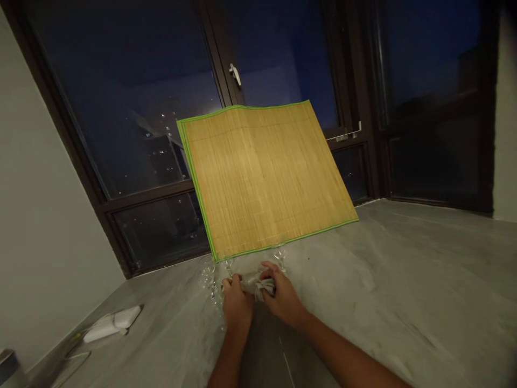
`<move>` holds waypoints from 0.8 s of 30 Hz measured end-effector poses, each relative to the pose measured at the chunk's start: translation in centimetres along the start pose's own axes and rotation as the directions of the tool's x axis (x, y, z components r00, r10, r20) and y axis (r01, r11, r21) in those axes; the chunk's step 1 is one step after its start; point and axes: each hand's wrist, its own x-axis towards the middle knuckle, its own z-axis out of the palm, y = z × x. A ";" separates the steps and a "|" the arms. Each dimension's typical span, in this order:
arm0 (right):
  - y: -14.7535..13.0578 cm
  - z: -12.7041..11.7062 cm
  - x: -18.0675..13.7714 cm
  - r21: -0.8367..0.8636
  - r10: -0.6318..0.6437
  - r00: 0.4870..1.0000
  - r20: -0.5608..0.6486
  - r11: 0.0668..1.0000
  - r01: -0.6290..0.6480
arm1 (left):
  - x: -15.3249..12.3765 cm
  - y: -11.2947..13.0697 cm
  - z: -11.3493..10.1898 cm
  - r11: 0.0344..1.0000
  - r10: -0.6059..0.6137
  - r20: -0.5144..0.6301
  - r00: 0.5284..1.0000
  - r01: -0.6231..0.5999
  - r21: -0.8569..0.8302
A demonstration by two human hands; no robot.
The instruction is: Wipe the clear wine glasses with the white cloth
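Both my hands are closed on a small bunched grey cloth [255,283] over the grey stone counter [388,280]. My left hand [237,304] grips its left end and my right hand [281,295] grips its right end. Right behind the cloth, several clear stemmed glasses [213,276] stand on the counter, hard to make out in the dim light. A bamboo mat with a green border [264,175] leans upright behind them against the dark window.
A white plug-like device with a cable [113,322] lies at the left of the counter. A metal object [8,366] shows at the bottom left corner. A white window handle [235,74] sits above the mat. White wall runs along the left.
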 end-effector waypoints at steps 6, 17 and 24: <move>-0.5 -0.1 -0.1 -0.092 -0.015 1.000 -0.024 0.996 0.013 | -0.5 0.8 -0.2 0.996 0.071 0.038 0.997 -0.068 -0.063; 1.2 -1.3 1.1 -0.193 0.139 0.962 -0.237 0.963 -0.186 | -0.8 1.2 -0.2 0.965 0.201 -0.020 0.979 -0.202 -0.167; 0.6 0.5 0.5 0.131 0.271 0.953 -0.134 0.958 -0.254 | -0.4 0.4 -0.2 0.996 0.072 -0.019 0.997 -0.073 -0.050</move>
